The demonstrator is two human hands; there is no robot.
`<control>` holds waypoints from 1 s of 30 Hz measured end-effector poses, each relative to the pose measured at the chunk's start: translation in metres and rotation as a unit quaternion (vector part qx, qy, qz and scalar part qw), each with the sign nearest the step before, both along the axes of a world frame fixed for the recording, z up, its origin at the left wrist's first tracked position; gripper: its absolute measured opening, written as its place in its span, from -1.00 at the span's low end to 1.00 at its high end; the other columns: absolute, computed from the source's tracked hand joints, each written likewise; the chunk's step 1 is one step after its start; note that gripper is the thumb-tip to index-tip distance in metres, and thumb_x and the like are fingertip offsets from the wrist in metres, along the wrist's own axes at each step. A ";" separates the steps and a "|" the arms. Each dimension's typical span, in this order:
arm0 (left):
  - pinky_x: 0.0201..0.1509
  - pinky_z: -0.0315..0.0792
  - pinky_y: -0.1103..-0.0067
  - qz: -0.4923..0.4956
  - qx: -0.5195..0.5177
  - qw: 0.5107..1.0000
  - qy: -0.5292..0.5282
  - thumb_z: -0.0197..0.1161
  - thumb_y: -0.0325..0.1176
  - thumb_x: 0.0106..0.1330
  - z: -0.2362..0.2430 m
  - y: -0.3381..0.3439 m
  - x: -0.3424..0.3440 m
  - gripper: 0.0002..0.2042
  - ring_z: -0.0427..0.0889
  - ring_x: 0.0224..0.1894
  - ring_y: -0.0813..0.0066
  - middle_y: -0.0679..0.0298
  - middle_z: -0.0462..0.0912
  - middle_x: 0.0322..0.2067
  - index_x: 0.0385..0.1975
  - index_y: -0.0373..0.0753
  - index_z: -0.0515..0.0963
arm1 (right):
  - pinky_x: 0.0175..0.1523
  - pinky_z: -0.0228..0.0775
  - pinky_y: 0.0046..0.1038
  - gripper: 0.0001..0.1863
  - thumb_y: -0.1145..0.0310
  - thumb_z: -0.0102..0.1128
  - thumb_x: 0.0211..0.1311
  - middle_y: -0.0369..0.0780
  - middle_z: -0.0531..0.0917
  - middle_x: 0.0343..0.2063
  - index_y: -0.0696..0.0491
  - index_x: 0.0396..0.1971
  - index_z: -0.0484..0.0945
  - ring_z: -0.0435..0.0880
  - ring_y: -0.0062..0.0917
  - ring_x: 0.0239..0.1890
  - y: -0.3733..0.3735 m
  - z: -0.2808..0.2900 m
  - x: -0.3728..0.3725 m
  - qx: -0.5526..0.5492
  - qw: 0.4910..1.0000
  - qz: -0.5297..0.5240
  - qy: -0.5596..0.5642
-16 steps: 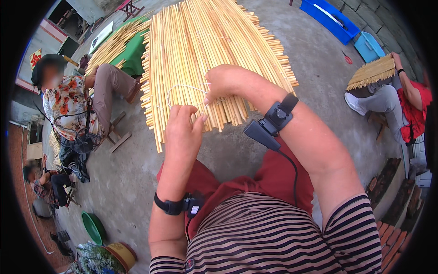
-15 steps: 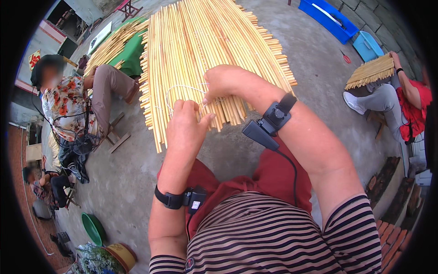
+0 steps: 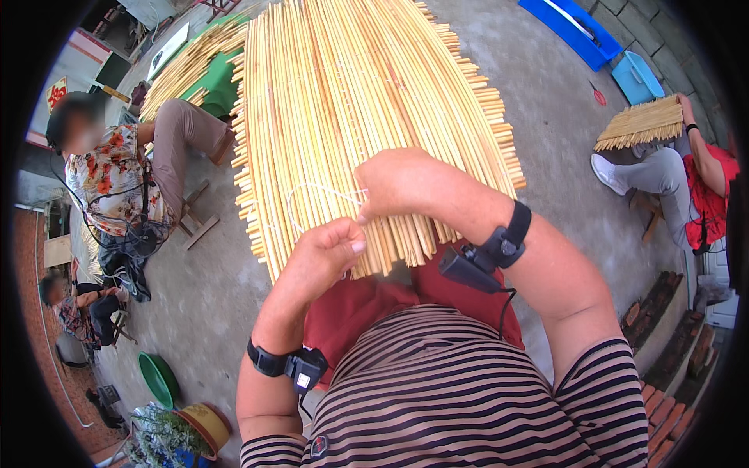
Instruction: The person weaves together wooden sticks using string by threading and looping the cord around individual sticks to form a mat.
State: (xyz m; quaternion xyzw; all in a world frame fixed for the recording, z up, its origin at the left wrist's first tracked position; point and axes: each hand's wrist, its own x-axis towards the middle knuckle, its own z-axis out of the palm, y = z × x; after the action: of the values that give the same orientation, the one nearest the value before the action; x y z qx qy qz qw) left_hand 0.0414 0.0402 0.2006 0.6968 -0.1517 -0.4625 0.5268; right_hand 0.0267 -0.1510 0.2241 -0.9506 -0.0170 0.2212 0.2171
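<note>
A mat of long pale reed stalks (image 3: pixel 343 101), bound by rows of thin thread, stretches away in front of me with its ragged near edge toward my lap. My right hand (image 3: pixel 398 183) rests over the mat near that edge, fingers closed on a thin white string (image 3: pixel 300 187). From those fingers the string loops leftward across the stalks and down toward my left hand (image 3: pixel 324 253). That hand is closed at the near edge, thumb against curled fingers; what lies inside its grip is hidden.
A person in a floral shirt (image 3: pixel 109 179) sits at left beside a reed pile on green cloth (image 3: pixel 218 90). At right, a person in red (image 3: pixel 706 187) holds a smaller reed mat (image 3: pixel 640 123). Blue tubs (image 3: pixel 636 78) and red-handled scissors (image 3: pixel 598 95) lie behind. A green basin (image 3: pixel 158 380) stands lower left.
The mat's near edge has come closer to my lap. Both hands have shifted lower, toward me; the left has turned, its fingers curled in more. The string loop still lies on the stalks.
</note>
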 end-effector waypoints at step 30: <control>-0.71 -0.09 0.77 0.094 -0.054 0.991 0.084 0.04 -0.43 0.35 -0.068 0.020 -0.038 -0.87 0.07 -0.72 0.81 0.54 0.22 -0.72 -0.46 -0.22 0.47 | -0.16 0.51 -0.30 -0.59 0.09 0.42 -0.10 -0.16 0.70 -0.33 0.07 -0.31 0.66 0.68 -0.32 -0.21 0.045 -0.050 -0.021 -0.116 0.991 -0.069 -0.019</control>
State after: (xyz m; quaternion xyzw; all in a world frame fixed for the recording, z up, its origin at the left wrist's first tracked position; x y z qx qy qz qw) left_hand 0.0036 0.0602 0.1329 0.6372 -0.0656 -0.4590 0.6157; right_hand 0.0052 -0.1065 0.1745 -0.9724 0.0707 0.1876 0.1197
